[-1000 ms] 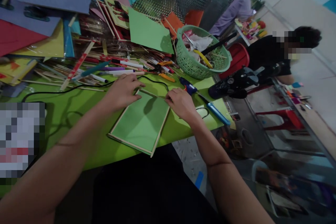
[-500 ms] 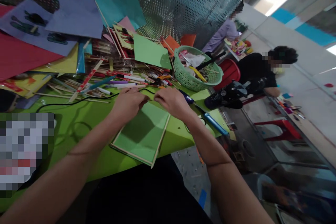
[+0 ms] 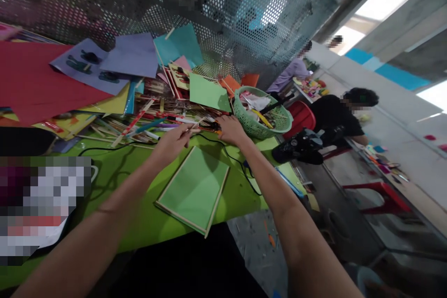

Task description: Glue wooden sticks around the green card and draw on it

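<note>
My left hand [image 3: 173, 143] pinches a thin pale wooden stick [image 3: 196, 125] above the back of the green table. Farther right, my right hand [image 3: 231, 129] has its fingers closed over a dark-headed tool with orange handles [image 3: 218, 126]; its exact kind is partly hidden. Between my forearms lies a green sheet [image 3: 195, 188], with thin wooden strips [image 3: 181, 218] along its visible front and right edges. Neither hand touches this sheet.
Pens and sticks [image 3: 139, 125] are heaped along the back, below coloured sheets [image 3: 136, 53]. A green basket [image 3: 240, 111] of tools stands at back right. A black cable [image 3: 226, 150] crosses the table [image 3: 118, 214]. People [image 3: 335, 114] sit beyond.
My hands have left the far edge of the green sheet. My left hand now lifts a stick; my right hand has reached back to the orange-handled tool. The view has shifted.
</note>
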{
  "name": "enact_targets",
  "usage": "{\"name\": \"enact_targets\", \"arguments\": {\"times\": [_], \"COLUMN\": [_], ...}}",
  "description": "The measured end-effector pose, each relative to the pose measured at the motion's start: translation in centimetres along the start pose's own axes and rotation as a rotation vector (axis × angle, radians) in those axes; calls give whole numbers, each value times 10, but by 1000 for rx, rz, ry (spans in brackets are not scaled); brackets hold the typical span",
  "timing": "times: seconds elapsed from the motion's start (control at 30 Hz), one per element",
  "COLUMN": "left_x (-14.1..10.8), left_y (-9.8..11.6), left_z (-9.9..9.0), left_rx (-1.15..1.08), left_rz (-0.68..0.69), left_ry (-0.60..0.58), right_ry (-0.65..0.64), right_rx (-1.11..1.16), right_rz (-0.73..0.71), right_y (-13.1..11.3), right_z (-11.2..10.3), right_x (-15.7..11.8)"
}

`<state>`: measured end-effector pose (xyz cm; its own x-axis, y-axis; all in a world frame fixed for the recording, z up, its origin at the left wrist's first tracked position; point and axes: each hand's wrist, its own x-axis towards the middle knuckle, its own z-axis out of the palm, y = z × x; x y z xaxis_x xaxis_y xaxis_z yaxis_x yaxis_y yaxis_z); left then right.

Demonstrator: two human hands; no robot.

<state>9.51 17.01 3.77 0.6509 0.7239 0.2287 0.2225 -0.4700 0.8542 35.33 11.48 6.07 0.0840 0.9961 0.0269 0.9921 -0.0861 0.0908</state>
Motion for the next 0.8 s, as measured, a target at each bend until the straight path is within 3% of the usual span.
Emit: {"name": "enact_targets", "arguments": {"times": [0.1, 0.2, 0.27, 0.5, 0.8], "left_x": [0, 0, 0, 0, 1], "left_y": [2, 5, 6, 8, 6], "left_z": [-2, -4, -4, 1, 3], "left_rx": [-37, -72, -91, -130, -114], "left_rz": [-8, -17, -21, -30, -46], "left_ry": [3, 0, -7, -48, -50], "right_ry": [98, 201, 193, 76, -10], "right_rx": [160, 637, 844, 1200, 1220], "right_rz": [67, 121, 99, 6, 7], "right_y": [-2, -6, -12, -44, -41], "right_z": [-5, -9, -9, -15, -14], "right_x": [-6, -16, -22, -36, -40]}}
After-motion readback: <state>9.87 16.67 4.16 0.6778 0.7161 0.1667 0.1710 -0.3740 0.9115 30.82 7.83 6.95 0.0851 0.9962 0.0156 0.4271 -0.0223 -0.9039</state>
